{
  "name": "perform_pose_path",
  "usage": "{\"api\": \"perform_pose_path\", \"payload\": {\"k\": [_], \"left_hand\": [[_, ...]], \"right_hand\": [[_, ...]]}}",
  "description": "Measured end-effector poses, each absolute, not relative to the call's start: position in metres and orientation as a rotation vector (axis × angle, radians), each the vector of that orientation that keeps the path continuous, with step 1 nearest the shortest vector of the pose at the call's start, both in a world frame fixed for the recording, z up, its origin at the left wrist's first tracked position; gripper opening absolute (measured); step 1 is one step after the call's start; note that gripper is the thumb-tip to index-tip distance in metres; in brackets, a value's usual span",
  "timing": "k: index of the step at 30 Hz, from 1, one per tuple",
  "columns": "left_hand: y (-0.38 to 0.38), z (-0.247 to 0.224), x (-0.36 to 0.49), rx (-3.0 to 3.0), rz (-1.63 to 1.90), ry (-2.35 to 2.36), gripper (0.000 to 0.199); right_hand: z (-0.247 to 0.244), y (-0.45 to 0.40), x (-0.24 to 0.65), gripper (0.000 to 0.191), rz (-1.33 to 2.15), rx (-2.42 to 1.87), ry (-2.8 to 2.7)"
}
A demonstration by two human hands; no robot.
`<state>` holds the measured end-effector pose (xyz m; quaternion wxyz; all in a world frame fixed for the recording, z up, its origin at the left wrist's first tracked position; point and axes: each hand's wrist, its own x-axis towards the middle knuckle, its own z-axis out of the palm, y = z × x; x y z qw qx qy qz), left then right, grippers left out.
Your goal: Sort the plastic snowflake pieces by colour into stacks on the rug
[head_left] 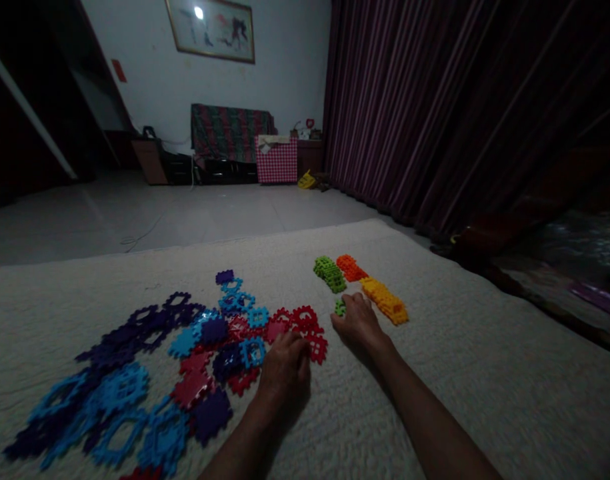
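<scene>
My right hand (pixel 359 321) is closed, its fingers on a small green toothed plastic tile (pixel 339 307) just in front of the green row. My left hand (pixel 286 367) reaches over the near edge of the red tiles (pixel 307 320). Its fingers are curled down, and whatever they hold is hidden beneath them. Beyond my right hand lie leaning rows of green tiles (pixel 329 274), orange tiles (pixel 351 268) and yellow tiles (pixel 385 300). Left of my left hand, light blue tiles (pixel 122 388), dark purple tiles (pixel 127 340) and more red tiles lie in a loose, overlapping spread.
A cream quilted cover (pixel 465 373) lies under the tiles. Past its far edge are a pale tiled floor (pixel 225 213), a low cabinet with a checked cloth (pixel 277 160), and a yellow bag (pixel 307 179). Purple curtains (pixel 399 100) hang at the right.
</scene>
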<state>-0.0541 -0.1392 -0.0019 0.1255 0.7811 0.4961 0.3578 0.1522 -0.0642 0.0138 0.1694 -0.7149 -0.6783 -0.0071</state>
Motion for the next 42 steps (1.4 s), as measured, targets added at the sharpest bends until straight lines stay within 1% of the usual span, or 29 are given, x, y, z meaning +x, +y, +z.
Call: {"api": "perform_pose_path", "payload": {"k": [3, 6, 9, 16, 28, 33, 38, 42], "left_hand": [[-0.138, -0.003, -0.055, 2.286, 1.040, 1.427, 0.025], [-0.138, -0.004, -0.055, 2.293, 1.033, 1.414, 0.025], [-0.138, -0.004, -0.055, 2.285, 1.042, 1.418, 0.025], [-0.139, -0.005, -0.055, 2.290, 1.054, 1.429, 0.025], [-0.137, -0.009, -0.055, 2.313, 1.064, 1.428, 0.024], [-0.139, -0.005, -0.054, 2.298, 1.067, 1.450, 0.023], [-0.138, -0.004, -0.055, 2.290, 1.050, 1.444, 0.023], [-0.138, -0.003, -0.056, 2.284, 1.011, 1.458, 0.022]], "right_hand": [[0.018, -0.055, 0.154, 0.049, -0.021, -1.933, -1.884], [0.021, -0.038, 0.157, 0.057, -0.086, -1.745, -1.814], [0.018, -0.022, 0.157, 0.058, -0.109, -1.639, -1.726], [-0.005, -0.015, 0.152, 0.061, -0.083, -1.636, -1.664], [-0.020, -0.006, 0.158, 0.060, -0.129, -1.635, -1.637], [-0.017, -0.008, 0.156, 0.057, -0.155, -1.629, -1.642], [-0.012, -0.011, 0.154, 0.059, -0.180, -1.626, -1.643], [-0.007, -0.018, 0.152, 0.045, -0.203, -1.514, -1.651]]}}
